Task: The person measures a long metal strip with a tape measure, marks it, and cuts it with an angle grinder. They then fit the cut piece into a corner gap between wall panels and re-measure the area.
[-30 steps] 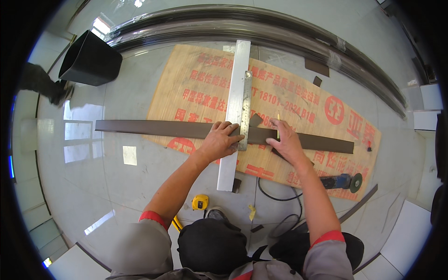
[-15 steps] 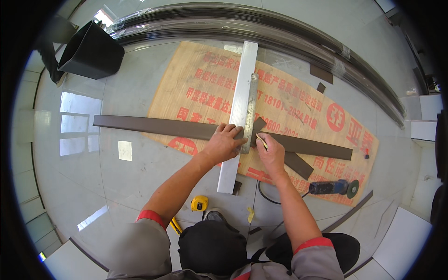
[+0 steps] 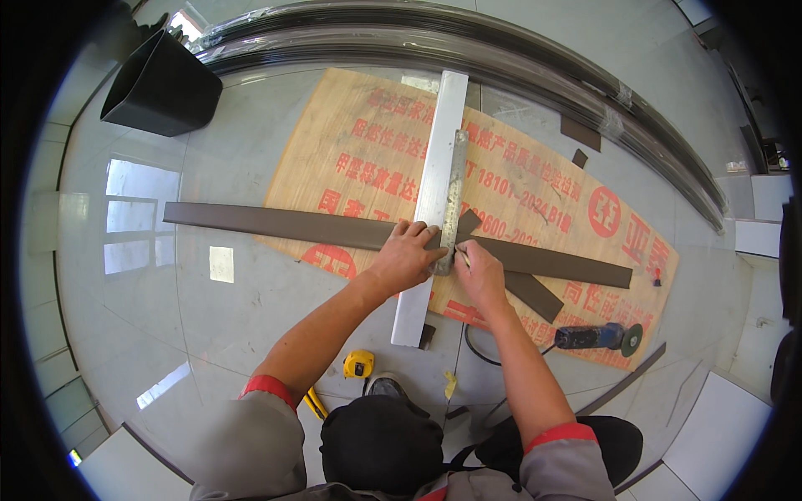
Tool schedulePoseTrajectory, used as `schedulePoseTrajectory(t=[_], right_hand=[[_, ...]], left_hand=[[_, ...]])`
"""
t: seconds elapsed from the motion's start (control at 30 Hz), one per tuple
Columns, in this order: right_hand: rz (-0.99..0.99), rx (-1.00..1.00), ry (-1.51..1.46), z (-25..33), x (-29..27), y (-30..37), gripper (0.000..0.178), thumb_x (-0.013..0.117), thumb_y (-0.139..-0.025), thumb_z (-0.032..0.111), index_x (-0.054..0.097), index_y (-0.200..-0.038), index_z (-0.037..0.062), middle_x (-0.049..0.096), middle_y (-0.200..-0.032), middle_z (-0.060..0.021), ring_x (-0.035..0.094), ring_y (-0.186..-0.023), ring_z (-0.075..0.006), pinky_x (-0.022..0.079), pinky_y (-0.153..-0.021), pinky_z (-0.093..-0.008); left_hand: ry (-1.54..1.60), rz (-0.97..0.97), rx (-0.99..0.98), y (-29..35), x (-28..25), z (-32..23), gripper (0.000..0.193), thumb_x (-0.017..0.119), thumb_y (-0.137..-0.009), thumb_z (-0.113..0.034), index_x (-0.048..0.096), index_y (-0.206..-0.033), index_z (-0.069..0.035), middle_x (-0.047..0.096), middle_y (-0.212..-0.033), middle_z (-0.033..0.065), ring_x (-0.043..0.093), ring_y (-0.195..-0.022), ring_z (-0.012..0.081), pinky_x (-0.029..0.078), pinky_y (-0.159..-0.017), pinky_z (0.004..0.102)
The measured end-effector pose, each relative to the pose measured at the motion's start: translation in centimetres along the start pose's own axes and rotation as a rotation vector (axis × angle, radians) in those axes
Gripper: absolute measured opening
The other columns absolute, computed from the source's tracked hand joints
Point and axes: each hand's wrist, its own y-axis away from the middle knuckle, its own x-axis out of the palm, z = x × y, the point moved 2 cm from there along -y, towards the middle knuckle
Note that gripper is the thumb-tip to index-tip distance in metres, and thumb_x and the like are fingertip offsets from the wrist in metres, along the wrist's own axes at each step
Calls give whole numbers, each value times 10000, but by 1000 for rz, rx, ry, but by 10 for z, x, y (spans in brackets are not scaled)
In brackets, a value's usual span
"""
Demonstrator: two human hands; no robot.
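- The long brown strip [image 3: 334, 228] lies from side to side on the wooden board [image 3: 292, 184], and its left end sticks out past the edge
- A worn metal ruler [image 3: 457, 179] lies across the strip, right beside a white bar [image 3: 433, 175] that crosses there too (the hand hides part of the crossing)
- The left hand [image 3: 407, 257] lies palm down there, its fingers a little spread, touching the ruler by its low end
- The right hand [image 3: 482, 271] pinches a thin pencil [image 3: 464, 258], its tip close to the ruler's right edge
- A shorter brown piece [image 3: 535, 296] sits slanted under the strip
- On the board's right side rests a blue and black grinder [image 3: 589, 336] with a green disc [image 3: 632, 340]
- A yellow tape measure [image 3: 358, 364] sits on the shiny floor [image 3: 225, 326], near a shoe [image 3: 384, 386]
- Farther off are a black bin [image 3: 167, 96] and long dark strips in clear wrap [image 3: 409, 50]
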Motion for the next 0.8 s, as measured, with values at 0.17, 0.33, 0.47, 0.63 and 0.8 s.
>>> schedulePoseTrajectory(t=[0.17,0.33,0.47,0.63,0.8], right_hand=[[-21,-22,8,5,-1,-3,151,631,-917,132,614,-1027,30,684,-937,-192,668,-879,-395,535,-754,-452],[64,-5,60,1,-1,-7,160,634,-919,142,612,-1033,33,684,-939,-195,667,-881,-395,530,-753,-471],[157,-4,72,6,-2,8,162,636,-921,152,606,-1025,31,685,-934,-196,669,-873,-397,529,-752,-479],[48,-20,51,4,-8,-20,159,633,-923,159,601,-1011,30,686,-921,-196,668,-861,-401,530,-744,-479],[238,-22,195,3,-5,-11,196,639,-897,178,615,-1020,27,691,-891,-198,672,-833,-400,532,-742,-477]], left_hand=[[-17,7,-9,0,4,2,505,786,-716,-195,713,-1216,-211,563,-1346,113,494,-1265,317,382,-1092,504],[-21,4,-10,-1,5,1,498,784,-718,-192,716,-1211,-206,563,-1347,113,491,-1274,317,378,-1099,508],[-10,-21,-15,4,4,2,427,744,-754,-182,738,-1181,-192,588,-1309,111,488,-1260,304,362,-1088,521],[-11,-5,-8,0,4,1,491,781,-723,-195,719,-1210,-215,563,-1352,106,490,-1280,321,376,-1103,519],[-11,-8,-23,0,6,-1,447,765,-742,-200,738,-1187,-220,580,-1325,107,491,-1269,302,346,-1119,517]])
